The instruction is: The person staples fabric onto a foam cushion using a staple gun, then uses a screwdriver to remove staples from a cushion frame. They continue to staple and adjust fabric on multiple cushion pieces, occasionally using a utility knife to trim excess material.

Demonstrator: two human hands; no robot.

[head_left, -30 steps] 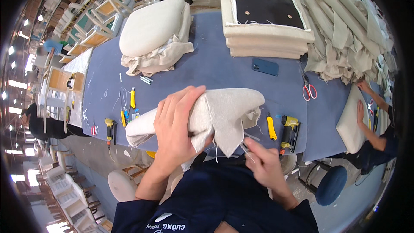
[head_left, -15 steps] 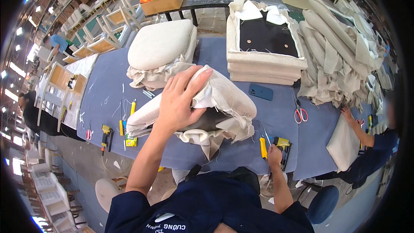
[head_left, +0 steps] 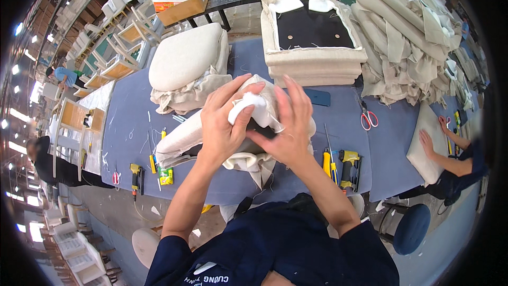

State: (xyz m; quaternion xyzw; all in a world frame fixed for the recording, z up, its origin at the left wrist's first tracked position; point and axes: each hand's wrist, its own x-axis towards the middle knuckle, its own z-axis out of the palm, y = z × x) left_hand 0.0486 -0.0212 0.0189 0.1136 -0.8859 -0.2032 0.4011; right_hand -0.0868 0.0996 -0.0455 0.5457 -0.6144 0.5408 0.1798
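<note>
A beige upholstered seat cushion (head_left: 182, 136) stands tilted on the table, its dark underside partly showing between loose fabric edges. At its raised corner my left hand (head_left: 225, 122) is closed on the cushion, with white padding (head_left: 257, 107) bulging beside the thumb. Across that corner is my right hand (head_left: 291, 127), its fingers stretched upward and apart and its thumb reaching in toward the fabric. Whether the right fingertips touch the cloth is hard to see. To the right of the cushion lie a yellow-handled screwdriver (head_left: 333, 167) and a yellow-black staple gun (head_left: 349, 169).
Cushions (head_left: 188, 55) are stacked behind left, and upside-down cushions (head_left: 317, 69) behind right. Beyond the phone (head_left: 319, 97) and scissors (head_left: 369, 120) rises a pile of beige covers (head_left: 402, 47). Another staple gun (head_left: 137, 177) lies left. A co-worker's hands (head_left: 431, 145) rest on a cushion at right.
My right hand has left the tools, where the screwdriver now lies, and come up to the cushion's corner. My left hand keeps its hold. The co-worker's second hand now shows on their cushion.
</note>
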